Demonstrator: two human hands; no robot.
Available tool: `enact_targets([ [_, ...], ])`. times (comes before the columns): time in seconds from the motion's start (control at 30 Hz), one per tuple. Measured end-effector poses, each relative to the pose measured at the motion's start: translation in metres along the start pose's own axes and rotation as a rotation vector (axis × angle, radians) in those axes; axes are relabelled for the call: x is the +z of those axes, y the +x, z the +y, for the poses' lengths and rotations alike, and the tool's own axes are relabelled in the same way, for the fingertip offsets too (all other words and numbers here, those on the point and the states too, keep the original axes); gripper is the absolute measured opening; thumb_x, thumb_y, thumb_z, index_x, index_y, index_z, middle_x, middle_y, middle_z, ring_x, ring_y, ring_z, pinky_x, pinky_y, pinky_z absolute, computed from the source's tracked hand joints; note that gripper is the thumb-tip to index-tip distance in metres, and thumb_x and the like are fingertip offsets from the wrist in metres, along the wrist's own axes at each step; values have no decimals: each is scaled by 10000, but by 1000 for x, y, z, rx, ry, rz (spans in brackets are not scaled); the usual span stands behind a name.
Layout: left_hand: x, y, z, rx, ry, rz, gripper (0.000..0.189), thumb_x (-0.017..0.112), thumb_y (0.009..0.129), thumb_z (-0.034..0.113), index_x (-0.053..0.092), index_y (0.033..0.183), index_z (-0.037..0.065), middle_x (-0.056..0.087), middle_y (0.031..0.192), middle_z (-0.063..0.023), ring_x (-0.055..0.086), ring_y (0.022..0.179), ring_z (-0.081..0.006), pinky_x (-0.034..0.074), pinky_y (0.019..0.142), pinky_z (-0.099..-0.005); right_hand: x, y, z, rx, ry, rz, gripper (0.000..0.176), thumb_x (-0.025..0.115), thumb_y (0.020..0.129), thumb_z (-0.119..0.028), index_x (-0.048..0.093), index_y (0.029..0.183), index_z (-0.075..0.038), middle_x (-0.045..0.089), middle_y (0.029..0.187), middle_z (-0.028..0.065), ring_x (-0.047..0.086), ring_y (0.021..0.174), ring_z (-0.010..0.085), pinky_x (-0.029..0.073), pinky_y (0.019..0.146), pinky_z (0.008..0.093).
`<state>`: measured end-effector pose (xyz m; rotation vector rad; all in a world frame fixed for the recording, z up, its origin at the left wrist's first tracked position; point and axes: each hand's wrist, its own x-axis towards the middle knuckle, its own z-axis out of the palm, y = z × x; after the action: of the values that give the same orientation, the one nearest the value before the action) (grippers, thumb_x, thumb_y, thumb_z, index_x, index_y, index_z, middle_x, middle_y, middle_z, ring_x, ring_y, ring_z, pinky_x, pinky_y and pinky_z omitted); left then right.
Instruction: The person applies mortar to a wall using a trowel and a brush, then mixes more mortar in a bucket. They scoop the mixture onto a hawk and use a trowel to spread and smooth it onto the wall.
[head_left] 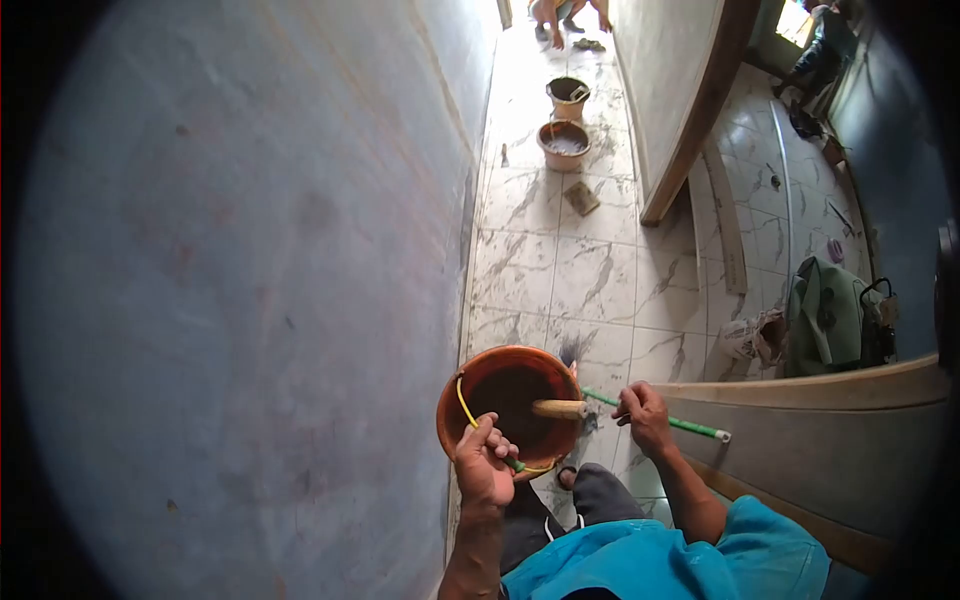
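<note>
My left hand [487, 465] is closed around the handle of an orange-brown bucket [448, 400], near the handle's green grip. The yellow handle [466, 403] arches up over the bucket's left side. Inside, the bucket looks dark, and a thick wooden handle [560, 409] sticks out across its right rim. Right of the bucket, my right hand [643, 414] has its fingers curled around a thin green rod [690, 427] with a pale end. The rod's other end reaches toward the bucket rim.
A grey wall [300, 250] runs close along the left. Farther up the tiled passage stand two buckets [565, 160] [569, 105], with a flat square piece [581, 198] before them. A person [560, 15] crouches at the far end. Through the right opening are a green bag [832, 315] and another person [826, 50].
</note>
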<state>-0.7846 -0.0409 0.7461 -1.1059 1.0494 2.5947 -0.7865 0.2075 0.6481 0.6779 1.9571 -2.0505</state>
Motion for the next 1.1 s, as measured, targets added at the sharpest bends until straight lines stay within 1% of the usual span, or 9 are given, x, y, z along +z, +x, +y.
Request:
enact_targets([
  [0.23,102,77,74,-4,76,-152,168,558,914,169,528,1039,61,398,658,42,388,546,-68,386,573,-263,-21,75,-47,45,54,98,157,593,916,-150,587,870,1,626,706,65,615,620,135,513,582,260],
  [0.43,182,203,114,-242,160,-149,143,582,894,180,514,974,83,396,658,44,381,544,-78,369,566,-261,12,211,-111,-117,-631,20,194,600,898,-185,594,829,-4,635,697,64,609,604,119,511,591,263],
  [0.57,220,276,135,-350,219,-76,120,580,889,179,521,953,97,417,641,40,411,553,-90,388,583,-282,3,266,-36,246,-332,176,188,562,878,-159,621,796,-1,603,617,75,600,582,142,493,568,298],
  [0.7,271,346,162,-362,260,-39,97,589,884,153,514,925,108,419,615,46,417,541,-93,388,576,-282,-38,220,38,497,-650,72,330,507,812,-241,640,600,-27,618,559,120,623,545,239,488,568,384],
  [0.73,284,359,168,-353,271,-38,108,601,874,156,512,918,113,412,611,49,411,532,-91,389,574,-283,-67,197,98,362,-1024,-236,360,499,837,-258,636,597,-28,612,547,114,617,530,240,506,584,391],
  [0.77,298,376,173,-350,265,-40,108,601,874,156,512,918,113,412,611,49,411,532,-91,389,574,-283,-50,190,61,835,-599,8,302,532,840,-190,627,604,-26,632,578,111,613,523,261,523,598,399],
  [0.83,324,404,180,-322,326,-50,120,610,868,162,509,914,115,407,612,51,405,524,-87,388,564,-282,-38,183,25,1102,-160,294,207,555,822,-100,629,645,-23,645,609,107,613,529,262,527,592,386],
  [0.93,371,452,195,-283,402,-59,121,611,867,168,508,905,116,404,613,54,398,519,-85,387,551,-279,-44,208,69,714,-686,504,144,548,804,-32,637,693,-15,637,619,102,615,543,238,516,568,341],
  [1.1,455,553,233,-269,393,-39,125,622,862,192,527,894,116,391,604,69,351,494,-61,352,515,-250,-9,418,-96,604,-242,426,179,596,820,-129,626,687,-13,639,610,99,614,554,198,494,576,312],
])
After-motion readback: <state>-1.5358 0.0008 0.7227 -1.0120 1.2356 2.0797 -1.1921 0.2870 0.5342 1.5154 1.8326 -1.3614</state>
